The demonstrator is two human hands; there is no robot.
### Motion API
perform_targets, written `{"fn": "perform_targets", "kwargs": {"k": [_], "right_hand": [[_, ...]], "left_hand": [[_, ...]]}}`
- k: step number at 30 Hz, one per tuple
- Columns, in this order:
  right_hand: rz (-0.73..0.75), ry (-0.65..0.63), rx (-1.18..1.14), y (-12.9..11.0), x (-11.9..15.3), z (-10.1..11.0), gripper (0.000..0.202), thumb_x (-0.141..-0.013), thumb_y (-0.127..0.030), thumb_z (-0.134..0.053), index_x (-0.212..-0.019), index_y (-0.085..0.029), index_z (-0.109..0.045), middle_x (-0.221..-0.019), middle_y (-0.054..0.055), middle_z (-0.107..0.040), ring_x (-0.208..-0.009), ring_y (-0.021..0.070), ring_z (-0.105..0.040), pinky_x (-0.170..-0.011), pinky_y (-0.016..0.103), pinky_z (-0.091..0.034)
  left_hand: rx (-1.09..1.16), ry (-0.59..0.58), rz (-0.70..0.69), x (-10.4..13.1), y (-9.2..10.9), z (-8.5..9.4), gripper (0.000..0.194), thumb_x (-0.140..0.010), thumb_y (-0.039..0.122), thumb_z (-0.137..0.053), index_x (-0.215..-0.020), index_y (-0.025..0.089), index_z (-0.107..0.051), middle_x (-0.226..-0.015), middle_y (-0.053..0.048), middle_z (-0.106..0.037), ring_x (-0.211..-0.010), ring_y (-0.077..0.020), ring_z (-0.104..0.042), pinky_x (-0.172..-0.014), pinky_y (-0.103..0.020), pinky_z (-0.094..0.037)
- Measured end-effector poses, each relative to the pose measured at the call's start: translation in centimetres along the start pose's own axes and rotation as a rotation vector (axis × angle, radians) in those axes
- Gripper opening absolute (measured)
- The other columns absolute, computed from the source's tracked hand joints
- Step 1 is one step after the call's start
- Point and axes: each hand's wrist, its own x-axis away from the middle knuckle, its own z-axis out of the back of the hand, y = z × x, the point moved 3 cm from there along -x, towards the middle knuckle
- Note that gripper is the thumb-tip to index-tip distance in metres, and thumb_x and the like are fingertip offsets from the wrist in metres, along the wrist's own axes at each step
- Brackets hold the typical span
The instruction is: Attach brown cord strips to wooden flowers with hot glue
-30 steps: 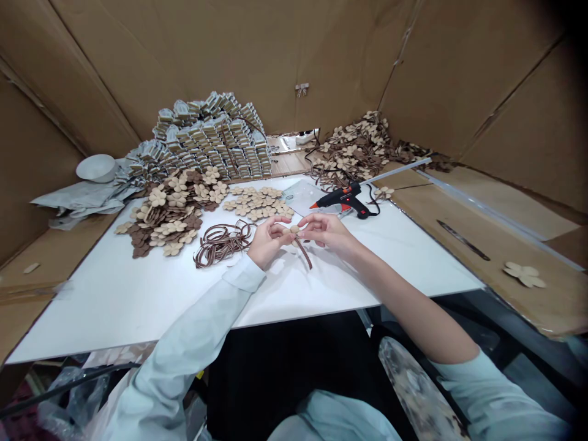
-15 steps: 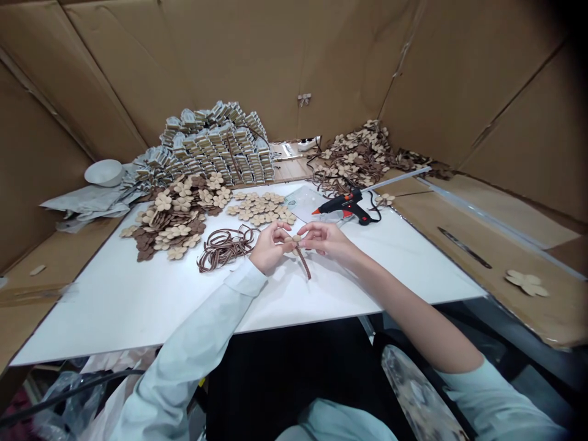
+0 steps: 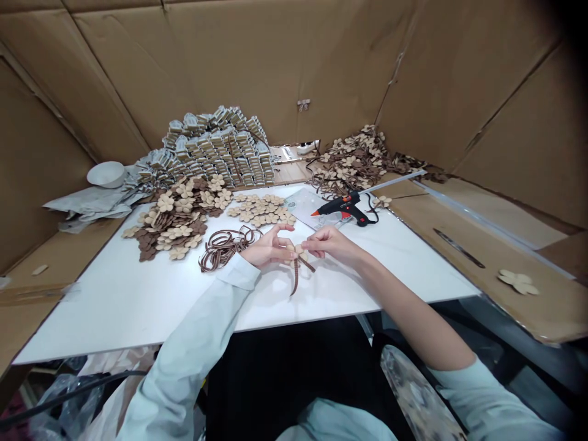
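Near the front middle of the white board [image 3: 184, 312], my left hand [image 3: 272, 246] pinches a beige felt flower [image 3: 301, 251] from the left. My right hand [image 3: 327, 241] has its thumb and finger closed at the flower's right side. From the flower a brown ribbon [image 3: 295, 280] hangs in two tails, one downward and one to the lower right. Left of my hands lies a tangle of brown ribbons [image 3: 223, 250]. Beige flowers [image 3: 261, 210] lie spread out behind my hands, and a black and orange glue gun [image 3: 344, 207] rests behind the right one.
A heap of beige and brown flowers [image 3: 177, 214] covers the left part of the board. Stacked small bundles [image 3: 220, 147] and a white bowl [image 3: 106, 174] stand behind. At the right are a flower pile [image 3: 353, 156], tweezers [image 3: 458, 247] and a single flower [image 3: 518, 282] on cardboard.
Both ribbon tails now show below the flower, where one showed before. My hands have drawn slightly apart, the left one shifting left. The view has moved a little.
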Motion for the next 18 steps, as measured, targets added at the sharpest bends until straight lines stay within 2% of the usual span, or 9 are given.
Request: {"fn": "perform_targets", "kwargs": {"k": [3, 5, 7, 9, 11, 13, 16, 18], "right_hand": [[0.034, 0.04, -0.236, -0.3, 0.1, 0.2, 0.034, -0.068, -0.039, -0.061, -0.044, -0.014, -0.057, -0.056, 0.003, -0.057, -0.05, 0.0071, -0.045, -0.046, 0.022, -0.031], [0.04, 0.063, -0.353, -0.4, 0.1, 0.3, 0.026, -0.07, -0.04, -0.059, -0.06, -0.017, -0.066, -0.083, 0.007, -0.064, -0.062, 0.0095, -0.052, -0.048, 0.021, -0.034], [0.047, 0.071, -0.405, -0.5, 0.1, 0.3, 0.022, -0.07, -0.04, -0.059, -0.075, -0.021, -0.069, -0.11, 0.007, -0.058, -0.081, 0.0137, -0.056, -0.054, 0.022, -0.039], [0.056, 0.065, -0.402, -0.7, 0.1, 0.1, 0.019, -0.069, -0.037, -0.06, -0.079, -0.023, -0.069, -0.126, 0.005, -0.047, -0.103, 0.0183, -0.05, -0.067, 0.024, -0.043], [0.049, 0.051, -0.378, -0.8, 0.1, -0.1, 0.018, -0.069, -0.035, -0.061, -0.079, -0.023, -0.069, -0.131, 0.004, -0.041, -0.116, 0.0207, -0.041, -0.08, 0.028, -0.041], [0.026, 0.037, -0.379, -0.8, 0.0, -0.3, 0.02, -0.069, -0.035, -0.061, -0.083, -0.022, -0.069, -0.13, 0.005, -0.042, -0.118, 0.0215, -0.038, -0.086, 0.031, -0.039], [0.0, 0.05, -0.396, -0.5, -0.2, -0.4, 0.028, -0.068, -0.037, -0.062, -0.091, -0.022, -0.067, -0.124, 0.008, -0.049, -0.112, 0.022, -0.046, -0.086, 0.034, -0.041], [-0.026, 0.091, -0.323, -0.1, -0.4, -0.3, 0.031, -0.066, -0.036, -0.063, -0.092, -0.021, -0.066, -0.121, 0.009, -0.052, -0.105, 0.0215, -0.051, -0.083, 0.033, -0.042]], "left_hand": [[-0.005, -0.049, -0.022, 0.1, 0.0, -0.1, 0.064, -0.051, 0.018, -0.072, -0.102, 0.021, -0.034, -0.058, 0.007, -0.054, -0.054, -0.0111, -0.056, -0.054, -0.024, -0.04], [-0.013, -0.1, -0.025, 0.1, -0.3, -0.5, 0.063, -0.052, 0.018, -0.072, -0.103, 0.021, -0.034, -0.058, 0.006, -0.054, -0.054, -0.0115, -0.056, -0.052, -0.023, -0.039], [0.005, -0.168, -0.008, 0.0, -0.7, -1.0, 0.063, -0.053, 0.019, -0.072, -0.102, 0.021, -0.034, -0.06, 0.005, -0.055, -0.056, -0.0131, -0.058, -0.055, -0.025, -0.041], [0.046, -0.231, 0.009, 0.1, -1.0, -1.4, 0.061, -0.053, 0.019, -0.073, -0.101, 0.021, -0.034, -0.061, 0.004, -0.056, -0.06, -0.0148, -0.059, -0.058, -0.028, -0.044], [0.107, -0.25, -0.001, 0.1, -0.9, -1.4, 0.059, -0.054, 0.018, -0.072, -0.099, 0.02, -0.035, -0.062, 0.003, -0.056, -0.063, -0.0154, -0.059, -0.06, -0.03, -0.045], [0.17, -0.222, -0.037, 0.1, -0.6, -1.2, 0.055, -0.055, 0.018, -0.072, -0.097, 0.02, -0.037, -0.063, 0.002, -0.057, -0.065, -0.0151, -0.059, -0.062, -0.032, -0.047], [0.221, -0.132, -0.102, 0.2, 0.0, -0.6, 0.05, -0.052, 0.02, -0.073, -0.091, 0.018, -0.042, -0.062, 0.003, -0.054, -0.06, -0.0135, -0.056, -0.063, -0.035, -0.048], [0.247, -0.056, -0.154, 0.2, 0.5, 0.1, 0.05, -0.048, 0.024, -0.074, -0.088, 0.018, -0.044, -0.061, 0.003, -0.052, -0.057, -0.0125, -0.054, -0.063, -0.035, -0.047]]}}
